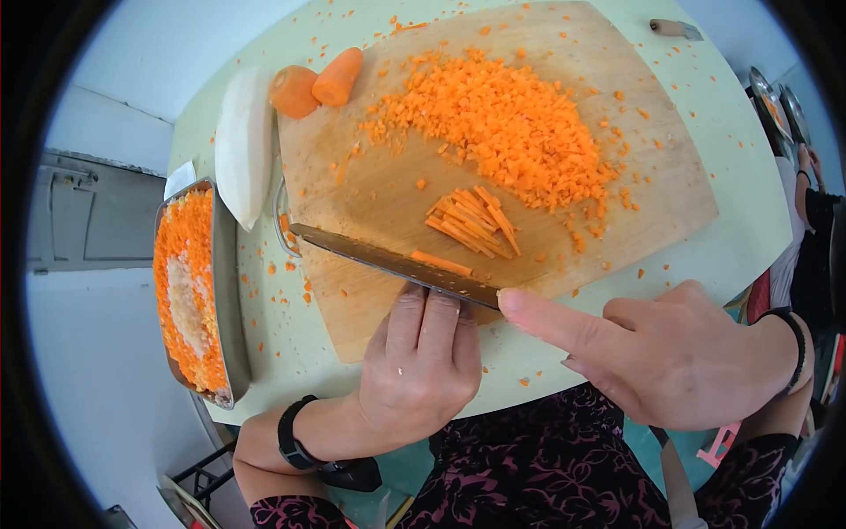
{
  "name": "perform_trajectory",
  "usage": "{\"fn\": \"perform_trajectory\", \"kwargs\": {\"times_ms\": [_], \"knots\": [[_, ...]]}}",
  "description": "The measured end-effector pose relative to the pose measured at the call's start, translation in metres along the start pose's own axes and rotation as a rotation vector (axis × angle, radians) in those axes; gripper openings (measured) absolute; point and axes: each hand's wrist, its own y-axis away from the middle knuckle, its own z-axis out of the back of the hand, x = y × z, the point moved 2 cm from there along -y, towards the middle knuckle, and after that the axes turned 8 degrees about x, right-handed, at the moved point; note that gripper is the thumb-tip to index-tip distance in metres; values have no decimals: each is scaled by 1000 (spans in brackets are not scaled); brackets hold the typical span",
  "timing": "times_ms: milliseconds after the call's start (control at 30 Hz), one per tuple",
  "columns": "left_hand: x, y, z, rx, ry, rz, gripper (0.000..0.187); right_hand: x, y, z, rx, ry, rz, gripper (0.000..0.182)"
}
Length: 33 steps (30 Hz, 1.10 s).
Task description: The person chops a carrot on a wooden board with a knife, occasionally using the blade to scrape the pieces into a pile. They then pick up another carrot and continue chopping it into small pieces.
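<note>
My right hand grips a kitchen knife, its index finger stretched along the blade and the handle hidden. The blade slants across the near part of the wooden cutting board. My left hand is closed, fingertips curled against the blade's near side; whatever lies under them is hidden. Against the blade's far side rests a thin carrot stick. Just beyond it lies a small bundle of carrot sticks. A wide heap of diced carrot covers the board's far part.
Two carrot pieces sit at the board's far left corner, beside a peeled white radish. A metal tray of diced carrot and pale bits stands left. A small wooden-handled tool lies far right. Another person's arm shows at right.
</note>
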Motion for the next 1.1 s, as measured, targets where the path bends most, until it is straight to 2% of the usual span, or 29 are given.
{"fn": "perform_trajectory", "kwargs": {"times_ms": [233,333,467,567,733,833,1033,1100], "knots": [[-3,-1,0,-2,-6,39,9,5,-19,-1,85,70,4,75],[-3,0,-2,-10,-37,9,11,4,-32,-10,-50,7,24,72],[-8,6,-2,68,-20,77,18,5,-37,-16,-91,-117,54,61],[-5,0,1,7,-37,7,24,-1,-43,-1,-161,-196,31,54],[-4,4,0,-15,-50,32,29,2,-31,2,-238,-190,2,46],[-5,4,0,18,-44,59,30,3,-16,1,-208,-253,-59,57],[-7,7,2,14,-26,15,32,6,3,-15,-218,-87,-27,60],[-8,8,2,7,-25,2,33,8,7,-13,-134,-84,-47,62]]}}
